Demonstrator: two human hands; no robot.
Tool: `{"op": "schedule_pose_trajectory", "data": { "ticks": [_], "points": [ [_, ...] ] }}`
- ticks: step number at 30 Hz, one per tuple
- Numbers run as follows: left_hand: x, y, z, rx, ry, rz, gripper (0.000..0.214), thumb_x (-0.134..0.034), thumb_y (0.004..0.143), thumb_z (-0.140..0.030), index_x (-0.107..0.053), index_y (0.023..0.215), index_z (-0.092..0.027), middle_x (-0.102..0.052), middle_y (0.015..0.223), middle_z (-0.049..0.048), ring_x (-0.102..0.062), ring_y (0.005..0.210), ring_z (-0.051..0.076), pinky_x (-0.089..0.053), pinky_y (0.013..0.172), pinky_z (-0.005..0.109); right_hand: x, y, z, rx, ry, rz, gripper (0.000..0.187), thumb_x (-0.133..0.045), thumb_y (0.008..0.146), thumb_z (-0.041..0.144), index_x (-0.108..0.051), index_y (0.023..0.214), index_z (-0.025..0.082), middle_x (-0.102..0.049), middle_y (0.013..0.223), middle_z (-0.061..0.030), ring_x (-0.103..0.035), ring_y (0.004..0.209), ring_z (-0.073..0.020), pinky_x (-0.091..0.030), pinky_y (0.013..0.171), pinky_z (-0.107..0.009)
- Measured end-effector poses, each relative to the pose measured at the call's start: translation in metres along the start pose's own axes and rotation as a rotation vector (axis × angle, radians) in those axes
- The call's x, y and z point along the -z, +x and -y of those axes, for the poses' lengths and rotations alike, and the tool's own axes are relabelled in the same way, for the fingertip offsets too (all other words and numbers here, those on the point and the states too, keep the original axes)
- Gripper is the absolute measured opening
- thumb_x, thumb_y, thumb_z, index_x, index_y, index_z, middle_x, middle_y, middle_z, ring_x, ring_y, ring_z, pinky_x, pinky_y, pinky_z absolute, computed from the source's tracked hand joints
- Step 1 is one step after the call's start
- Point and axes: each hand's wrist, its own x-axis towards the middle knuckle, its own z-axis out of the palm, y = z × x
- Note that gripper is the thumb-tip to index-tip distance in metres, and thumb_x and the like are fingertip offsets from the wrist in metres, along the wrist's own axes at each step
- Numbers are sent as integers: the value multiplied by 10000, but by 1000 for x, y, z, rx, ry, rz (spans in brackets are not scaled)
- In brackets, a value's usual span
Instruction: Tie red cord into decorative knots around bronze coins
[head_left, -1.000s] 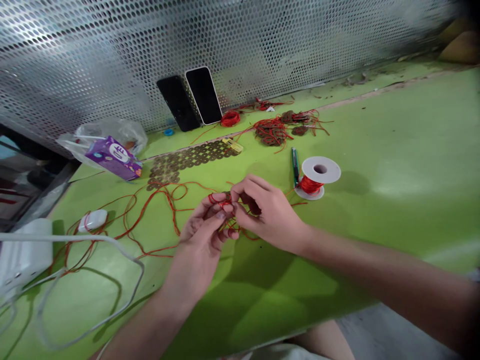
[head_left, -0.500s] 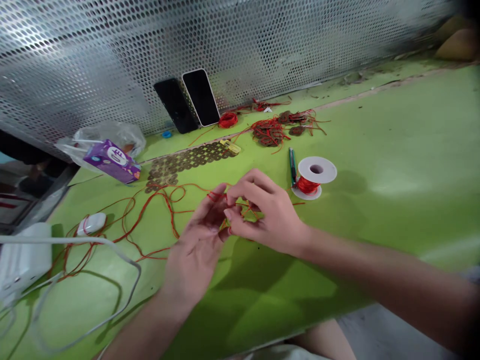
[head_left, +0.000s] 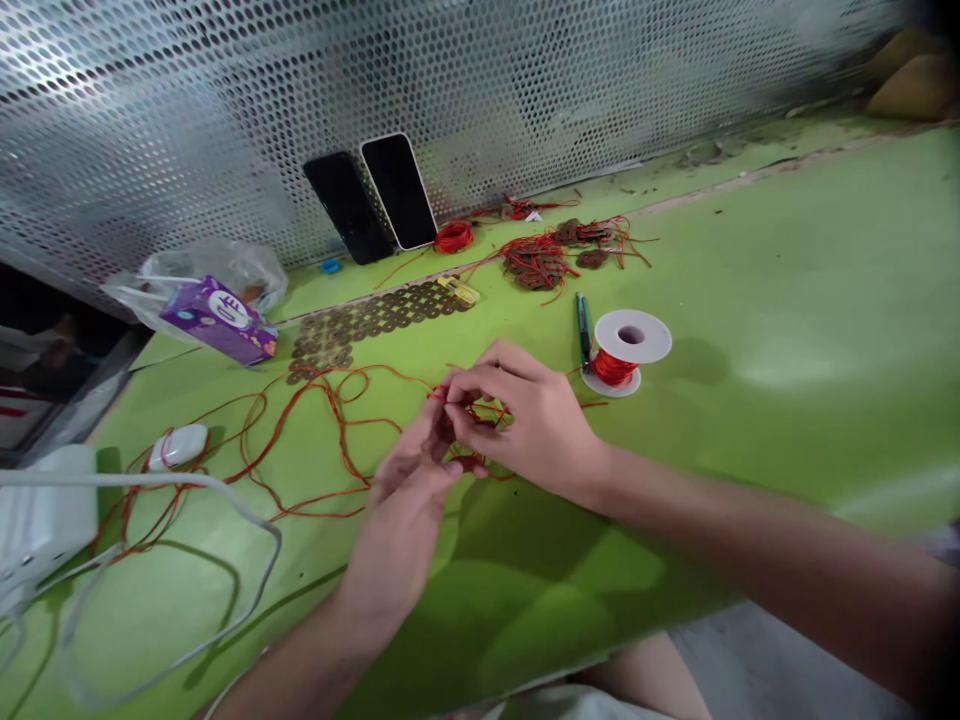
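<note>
Thin red cord (head_left: 335, 420) trails across the green table from the left up to my hands. My left hand (head_left: 412, 465) is closed on the cord, which is wrapped around a raised finger. Against that fingertip, my right hand (head_left: 521, 410) pinches the cord between thumb and index finger. Strands and loops of it show in the gap under my right palm, and the exact crossing at the fingertips is too small to make out. Beyond my right hand stands a white spool (head_left: 634, 337) wound with red cord, with a green pen-like tool (head_left: 583, 330) beside it.
Rows of bronze coins (head_left: 375, 318) lie behind my hands, with a yellow cutter (head_left: 459, 291) on them. Corded coins (head_left: 536, 265) are heaped farther right. Two phones (head_left: 397, 190) lean on the perforated metal panel. A purple carton (head_left: 219, 318), white case (head_left: 178, 446) and white cable (head_left: 274, 560) are left.
My left hand has turned, and its fingers have curled inward from a more open palm. My right hand's pinch has shifted slightly left, against the left fingertip.
</note>
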Motion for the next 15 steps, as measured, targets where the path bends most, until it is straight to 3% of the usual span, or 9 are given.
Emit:
{"op": "schedule_pose_trajectory", "data": {
  "ticks": [4, 9, 15],
  "points": [
    [-1, 2, -5, 38, -26, -37, 327, -637, 589, -98, -739, 847, -271, -675, 1080, -11, -561, 1014, 189, -493, 613, 206, 1, 1, 2, -37, 88, -17, 38, -550, 782, 166, -581, 800, 179, -544, 843, -8, -511, 656, -86, -401, 553, -205],
    [3, 6, -11, 155, -125, 5, 331, -561, 646, -104, -723, 917, -203, -665, 1083, 40, -557, 932, 170, -495, 607, 219, 2, 3, 4, -56, 212, -47, 42, -526, 774, 124, -527, 778, 167, -501, 806, 3, -452, 606, -69, -384, 537, -189],
    [6, 7, -14, 225, -193, 53, 351, -501, 696, -88, -693, 976, -174, -656, 1082, 62, -569, 824, 149, -492, 614, 229, 1, 3, 7, -235, 424, 3, 69, -469, 779, 118, -461, 778, 186, -486, 751, 20, -483, 559, -71, -395, 493, -189]
  ]
}}
